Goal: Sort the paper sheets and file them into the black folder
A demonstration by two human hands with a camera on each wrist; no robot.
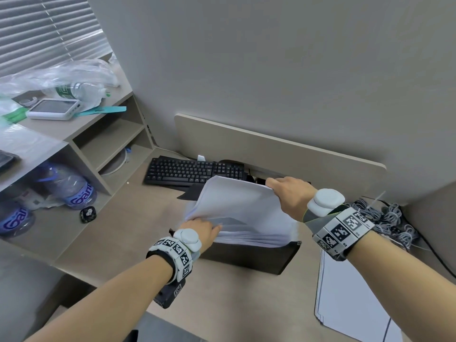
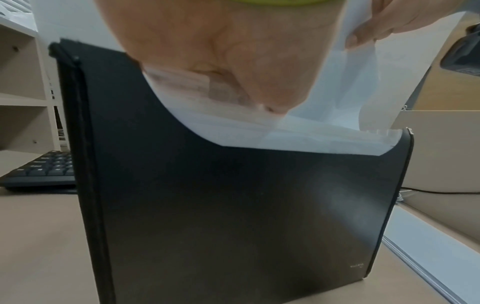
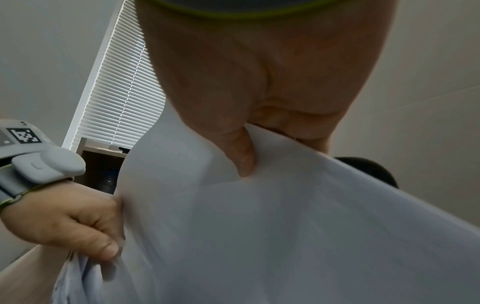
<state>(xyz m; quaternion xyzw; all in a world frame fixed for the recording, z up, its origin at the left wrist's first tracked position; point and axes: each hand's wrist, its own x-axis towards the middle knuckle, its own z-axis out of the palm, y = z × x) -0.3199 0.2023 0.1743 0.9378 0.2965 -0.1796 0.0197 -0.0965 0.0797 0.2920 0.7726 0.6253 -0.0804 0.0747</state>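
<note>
A black folder (image 1: 249, 257) stands upright on the desk, its front wall (image 2: 233, 216) filling the left wrist view. White paper sheets (image 1: 237, 206) stick out of its top and bend back toward the keyboard. My left hand (image 1: 202, 230) grips the sheets at their lower left, fingers curled into them (image 3: 78, 232). My right hand (image 1: 288, 196) pinches the raised top right corner of the sheets (image 3: 285, 226). More white sheets fill the folder's opening (image 2: 298, 135). A second stack of white sheets (image 1: 350, 299) lies flat on the desk at the right.
A black keyboard (image 1: 195, 172) lies behind the folder. Coiled grey cables (image 1: 385, 218) sit at the right. A shelf unit (image 1: 108, 141) at the left holds water bottles (image 1: 71, 188), a white device (image 1: 54, 109) and plastic bags. A beige panel (image 1: 283, 149) backs the desk.
</note>
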